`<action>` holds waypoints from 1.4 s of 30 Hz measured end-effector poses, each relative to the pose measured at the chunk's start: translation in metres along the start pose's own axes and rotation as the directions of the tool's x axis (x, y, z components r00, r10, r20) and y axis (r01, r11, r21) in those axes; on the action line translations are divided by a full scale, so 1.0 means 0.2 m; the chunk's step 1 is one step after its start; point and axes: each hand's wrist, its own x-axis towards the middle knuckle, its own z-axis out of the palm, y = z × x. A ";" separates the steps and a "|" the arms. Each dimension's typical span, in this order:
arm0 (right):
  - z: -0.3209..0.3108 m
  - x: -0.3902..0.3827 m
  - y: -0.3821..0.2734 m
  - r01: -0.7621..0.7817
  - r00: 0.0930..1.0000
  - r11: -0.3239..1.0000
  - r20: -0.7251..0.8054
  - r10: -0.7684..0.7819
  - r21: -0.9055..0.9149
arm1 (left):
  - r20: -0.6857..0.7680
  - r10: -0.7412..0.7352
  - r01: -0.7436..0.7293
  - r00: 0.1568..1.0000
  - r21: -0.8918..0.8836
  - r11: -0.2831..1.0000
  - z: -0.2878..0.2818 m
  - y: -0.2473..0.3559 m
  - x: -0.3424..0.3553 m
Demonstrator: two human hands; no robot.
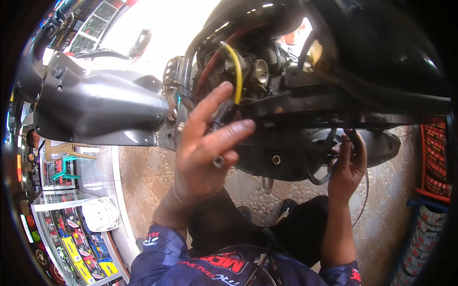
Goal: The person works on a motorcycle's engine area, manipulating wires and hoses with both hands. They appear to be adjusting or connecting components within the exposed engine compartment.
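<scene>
A stripped scooter frame point(334, 102) with exposed engine parts fills the upper middle. My left hand point(207, 143) is raised in front of it, fingers pinched on a black hose point(220, 117) that joins a yellow tube point(237, 71) curving up to the carburettor point(260, 71). My right hand point(347, 164) reaches under the frame on the right, fingers curled around a thin black cable point(324, 178) that loops below the engine case.
The scooter's grey body panel point(100, 107) juts out at left. A glass display case point(62, 233) with packaged parts and a white helmet point(100, 214) stands lower left. Stacked tyres point(431, 229) line the right edge. Patterned floor tiles point(148, 176) lie below.
</scene>
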 end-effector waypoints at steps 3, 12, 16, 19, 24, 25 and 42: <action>-0.01 0.00 0.01 -0.032 0.999 0.999 -0.017 0.032 0.042 | 0.064 -0.051 0.048 0.997 0.046 0.998 -0.01 0.02 -0.04; -0.03 -0.03 0.02 0.054 0.996 0.973 -0.054 -0.068 -0.226 | 0.214 -0.083 0.098 0.973 -0.061 0.993 -0.09 0.04 -0.05; -0.06 -0.05 0.05 0.147 0.984 0.923 -0.045 -0.174 -0.356 | 0.180 0.130 -0.128 0.975 -0.020 0.992 -0.09 -0.05 -0.07; -0.08 -0.06 0.06 0.271 0.952 0.772 0.042 -0.303 -0.575 | 0.066 0.278 -0.274 0.958 -0.063 0.960 -0.04 -0.15 -0.05; -0.10 -0.05 0.06 0.259 0.963 0.786 0.092 -0.252 -0.561 | -0.141 0.345 -0.358 0.928 -0.084 0.930 0.04 -0.21 0.00; -0.10 -0.05 0.07 0.262 0.963 0.786 0.104 -0.247 -0.560 | -0.100 0.341 -0.351 0.935 -0.100 0.931 0.03 -0.21 0.00; -0.23 -0.05 0.06 0.269 0.958 0.816 0.230 -0.172 -0.511 | -0.021 0.624 -0.623 0.782 -0.073 0.779 0.07 -0.33 -0.02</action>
